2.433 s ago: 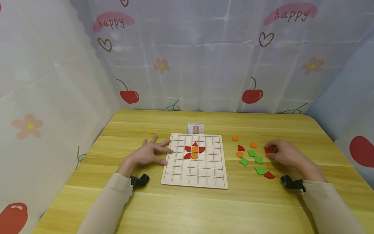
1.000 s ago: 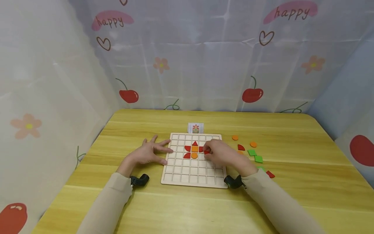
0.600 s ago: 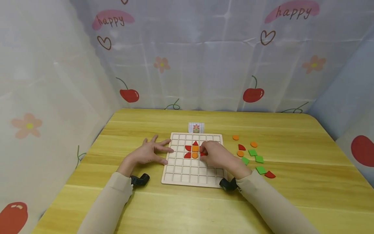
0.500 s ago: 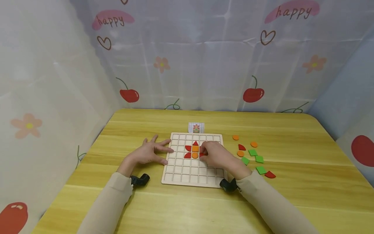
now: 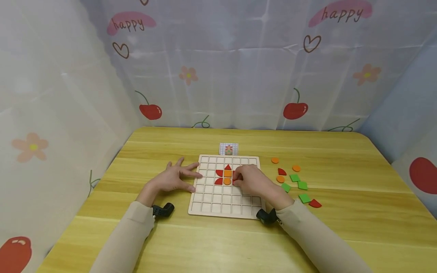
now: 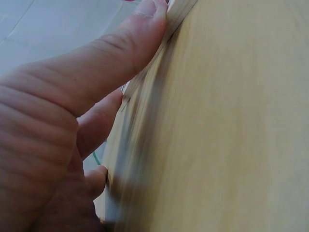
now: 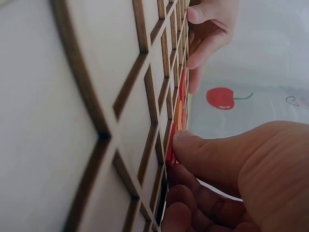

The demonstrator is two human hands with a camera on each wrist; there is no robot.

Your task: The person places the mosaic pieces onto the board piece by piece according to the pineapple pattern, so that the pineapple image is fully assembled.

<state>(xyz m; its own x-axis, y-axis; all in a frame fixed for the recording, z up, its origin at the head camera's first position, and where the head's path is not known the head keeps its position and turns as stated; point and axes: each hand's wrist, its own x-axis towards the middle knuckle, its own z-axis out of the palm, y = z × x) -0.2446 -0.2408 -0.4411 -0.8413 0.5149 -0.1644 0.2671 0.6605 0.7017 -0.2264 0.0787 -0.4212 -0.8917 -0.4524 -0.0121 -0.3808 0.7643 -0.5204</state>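
A pale wooden grid board (image 5: 222,208) lies on the table, with red and orange tiles set near its middle. These include an orange square (image 5: 227,173), an orange disc (image 5: 227,181) and a red triangle (image 5: 228,167). My left hand (image 5: 172,179) has its fingers spread, with thumb and fingertips against the board's left edge. My right hand (image 5: 254,180) is over the board, its thumb and fingers pinching a red quarter-circle tile (image 7: 170,145) in the cell right of the orange disc. The right fingers hide most of that tile and another red tile above it.
Right of the board lie loose tiles: orange discs (image 5: 275,160), several green squares (image 5: 305,198) and red quarter-circles (image 5: 315,203). A small pattern card (image 5: 228,149) sits behind the board. A printed curtain (image 5: 222,76) hangs behind the wooden table (image 5: 211,242).
My right hand has carried a red quarter-circle from the loose tiles leftward to the board, beside the orange disc. Over the last half second it has barely moved. The left hand stays in place.
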